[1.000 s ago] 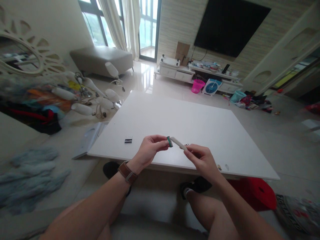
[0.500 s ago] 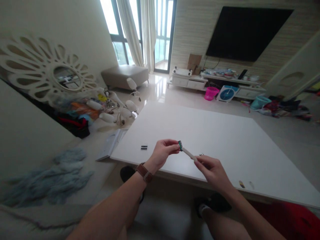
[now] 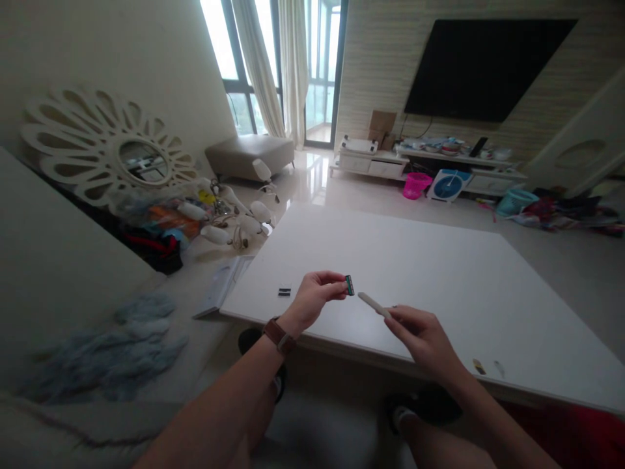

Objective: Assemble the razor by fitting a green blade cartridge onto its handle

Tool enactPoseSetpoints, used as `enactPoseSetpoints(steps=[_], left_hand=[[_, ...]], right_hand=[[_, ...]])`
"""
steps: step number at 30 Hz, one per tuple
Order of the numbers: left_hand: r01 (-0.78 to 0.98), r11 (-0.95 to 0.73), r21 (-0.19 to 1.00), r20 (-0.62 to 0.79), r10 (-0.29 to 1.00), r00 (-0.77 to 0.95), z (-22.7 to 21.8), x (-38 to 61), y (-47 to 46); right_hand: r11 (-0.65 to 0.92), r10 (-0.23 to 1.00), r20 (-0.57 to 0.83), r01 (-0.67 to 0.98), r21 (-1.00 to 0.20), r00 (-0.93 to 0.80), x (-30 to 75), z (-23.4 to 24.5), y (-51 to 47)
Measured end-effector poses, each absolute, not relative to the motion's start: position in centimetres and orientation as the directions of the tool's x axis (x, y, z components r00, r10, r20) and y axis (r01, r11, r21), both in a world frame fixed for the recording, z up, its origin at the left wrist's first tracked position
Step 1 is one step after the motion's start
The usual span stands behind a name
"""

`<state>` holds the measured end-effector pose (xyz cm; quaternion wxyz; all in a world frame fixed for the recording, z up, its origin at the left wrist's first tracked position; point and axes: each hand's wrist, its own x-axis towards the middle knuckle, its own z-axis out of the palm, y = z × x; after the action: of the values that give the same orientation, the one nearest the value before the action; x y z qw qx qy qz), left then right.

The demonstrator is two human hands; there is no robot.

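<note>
Mostly, a big white table (image 3: 415, 260) spreads out under and past both hands. Far ahead of the right hand, a black TV (image 3: 488, 71) hangs on the wall (image 3: 375, 71), and far ahead of the left hand sits a long grey bench (image 3: 251, 156). Off to the left of the left hand is a round mirror (image 3: 143, 161) with white petals all around it. Past the table, a blue and white fan (image 3: 448, 185) and a pink basket (image 3: 416, 185) stand side by side. The right hand (image 3: 424, 332) is curled up, its thumb and fingers closed on one end of a pale grey stick (image 3: 374, 305). The left hand (image 3: 317, 296), with a brown watch (image 3: 280, 335) on its wrist, pinches a small green and black razor head (image 3: 349, 285) in its fingertips. Both things are over the table, between the hands, with a little gap between them. Just left of the left hand lies a small card (image 3: 284, 290) with two black stripes. Right of the right wrist lie a tiny yellow and dark piece (image 3: 479, 367) and a tiny pale piece (image 3: 499, 369), too blurry to name.
</note>
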<state>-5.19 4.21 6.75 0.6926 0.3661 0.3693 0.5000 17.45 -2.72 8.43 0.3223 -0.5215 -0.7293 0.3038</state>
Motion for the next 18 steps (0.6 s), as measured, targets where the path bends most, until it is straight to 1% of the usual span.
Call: enactPoseSetpoints(steps=[3,4,7,8,9,12,14,18], left_hand=[[-0.397,0.240,0.886,-0.150,0.958,0.245,6.84,-5.52,4.25],[-0.390,0.241,0.889,-0.147,0.956,0.256,6.90,-5.52,4.20],[-0.381,0.243,0.892,-0.137,0.948,0.286,7.15,-5.34,3.99],[-0.376,0.247,0.893,-0.139,0.947,0.290,7.24,-5.26,3.92],[-0.369,0.253,0.894,-0.145,0.945,0.294,7.31,-5.20,3.86],[-0.345,0.267,0.900,-0.161,0.939,0.305,7.37,-5.07,3.75],[-0.343,0.264,0.901,-0.156,0.938,0.311,7.23,-5.02,3.74],[-0.341,0.244,0.908,-0.132,0.938,0.321,6.82,-4.88,3.74]], right_hand=[[0.248,0.969,0.195,0.542,-0.803,-0.155,17.53,8.59,-2.69],[0.254,0.967,0.195,0.542,-0.801,-0.165,17.41,8.64,-2.75],[0.314,0.941,0.174,0.557,-0.769,-0.290,16.98,8.91,-2.99],[0.323,0.937,0.175,0.556,-0.766,-0.303,16.95,9.03,-3.03],[0.324,0.938,0.183,0.552,-0.769,-0.295,17.00,9.15,-3.03],[0.297,0.955,0.229,0.533,-0.792,-0.191,17.36,9.24,-2.91],[0.290,0.957,0.229,0.542,-0.789,-0.179,17.35,9.10,-2.89],[0.350,0.917,0.163,0.538,-0.767,-0.365,16.96,9.20,-3.06]])
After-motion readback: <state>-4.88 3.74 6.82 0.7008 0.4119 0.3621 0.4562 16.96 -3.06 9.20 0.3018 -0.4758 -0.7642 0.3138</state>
